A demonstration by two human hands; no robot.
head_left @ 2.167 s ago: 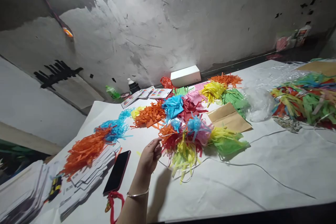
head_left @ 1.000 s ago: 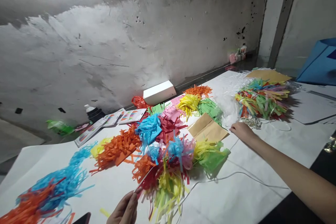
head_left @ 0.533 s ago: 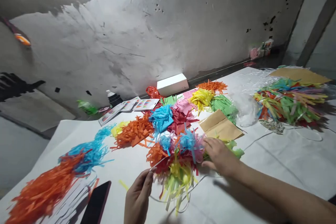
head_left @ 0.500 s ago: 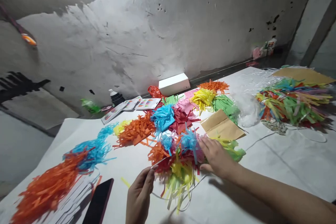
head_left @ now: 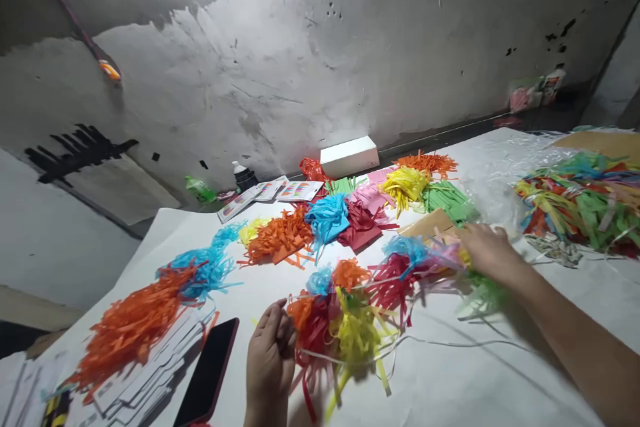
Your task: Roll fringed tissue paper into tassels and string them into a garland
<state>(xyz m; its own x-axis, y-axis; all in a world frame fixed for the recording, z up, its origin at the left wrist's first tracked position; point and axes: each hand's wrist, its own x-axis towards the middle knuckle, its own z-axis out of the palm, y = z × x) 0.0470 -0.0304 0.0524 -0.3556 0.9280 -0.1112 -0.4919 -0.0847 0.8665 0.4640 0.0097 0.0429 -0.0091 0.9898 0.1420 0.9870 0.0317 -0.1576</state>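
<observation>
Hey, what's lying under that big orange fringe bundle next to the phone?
White sheets jut out from beneath the orange bundle toward the phone, and its far end overlaps the blue bundle. Whatever else lies underneath is covered.

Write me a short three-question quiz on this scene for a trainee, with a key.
1. Multiple choice: which of these lies nearest the left hand?
A) the white box
B) the dark-screened phone
C) the black bottle with a white cap

2. True or false: the left hand and the right hand are apart, with fringed bundles between them.

3. Fill in the colour: in the row behind those, the bundle between an orange bundle and a dark red bundle is ____.

Key: 1. B; 2. True; 3. Blue.
</observation>
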